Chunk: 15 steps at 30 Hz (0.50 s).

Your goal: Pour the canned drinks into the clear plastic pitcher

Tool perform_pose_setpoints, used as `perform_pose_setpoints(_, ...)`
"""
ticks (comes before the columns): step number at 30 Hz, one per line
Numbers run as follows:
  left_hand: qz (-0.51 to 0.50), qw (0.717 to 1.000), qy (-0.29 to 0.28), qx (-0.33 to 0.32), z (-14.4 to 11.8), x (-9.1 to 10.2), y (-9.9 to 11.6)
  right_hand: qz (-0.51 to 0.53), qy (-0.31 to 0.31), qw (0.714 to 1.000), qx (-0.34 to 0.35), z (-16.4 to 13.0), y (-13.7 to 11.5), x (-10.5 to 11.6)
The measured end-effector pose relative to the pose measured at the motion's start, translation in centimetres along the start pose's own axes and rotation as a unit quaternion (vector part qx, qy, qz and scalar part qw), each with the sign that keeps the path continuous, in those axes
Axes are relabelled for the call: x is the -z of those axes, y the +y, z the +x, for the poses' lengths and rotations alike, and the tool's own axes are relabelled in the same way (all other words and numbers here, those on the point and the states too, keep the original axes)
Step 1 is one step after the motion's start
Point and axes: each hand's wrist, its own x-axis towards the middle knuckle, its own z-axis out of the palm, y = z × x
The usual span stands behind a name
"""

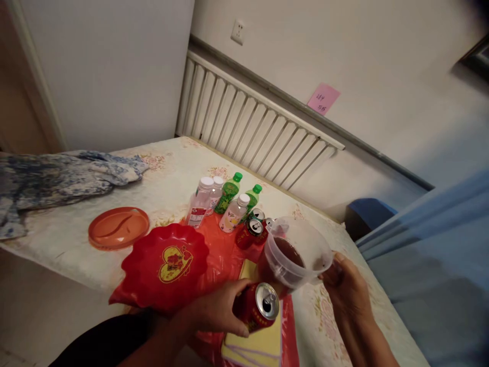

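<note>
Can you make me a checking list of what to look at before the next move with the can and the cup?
1. Left hand grips the red can firmly: ok.
2. Can is opened: ok, the tab hole shows.
3. Right hand holds the clear plastic cup by its side: ok.
4. Cup has room left: ok, brown drink fills only the lower part.
5. Cup is level: not ok, it tilts toward the can.
6. Drink left in the can: cannot tell.
</note>
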Motion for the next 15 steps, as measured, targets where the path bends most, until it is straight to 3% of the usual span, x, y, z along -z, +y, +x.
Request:
perform_pose_setpoints(6, -0.009, 0.999, -0.017, 0.033, -0.9, -0.4, -0.4, 0.099, -0.027, 0.995, 0.0, 1.1, 1.6, -4.3)
perform_pose_setpoints(15, 0.006, 0.999, -0.031, 0.02, -1.2, -0.5, 0.6, 0.216, -0.038, 0.975, -0.041, 1.9, 3.8, -9.5)
